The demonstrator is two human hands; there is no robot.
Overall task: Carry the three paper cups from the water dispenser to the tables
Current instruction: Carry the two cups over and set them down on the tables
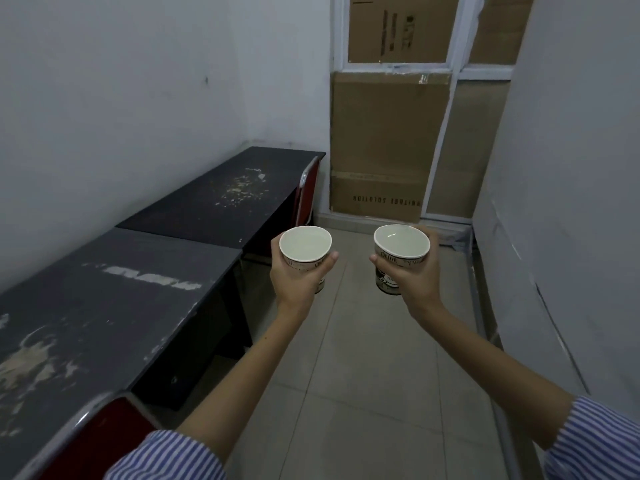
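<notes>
I hold two printed white paper cups upright in front of me, over the tiled floor. My left hand [298, 278] is wrapped around the left paper cup [305, 244]. My right hand [414, 282] grips the right paper cup [401, 242], which has black lettering on its side. Both cups are open at the top with pale insides. Two dark, scuffed tables stand in a row along the left wall: the near table [104, 299] and the far table [225, 195]. No third cup and no water dispenser are in view.
A red chair [306, 192] is tucked at the far table's right end, and another red chair back [93, 441] sits at the near table's front corner. Cardboard boxes [384, 143] fill the white-framed end wall. White walls close in left and right of the tiled aisle [363, 393].
</notes>
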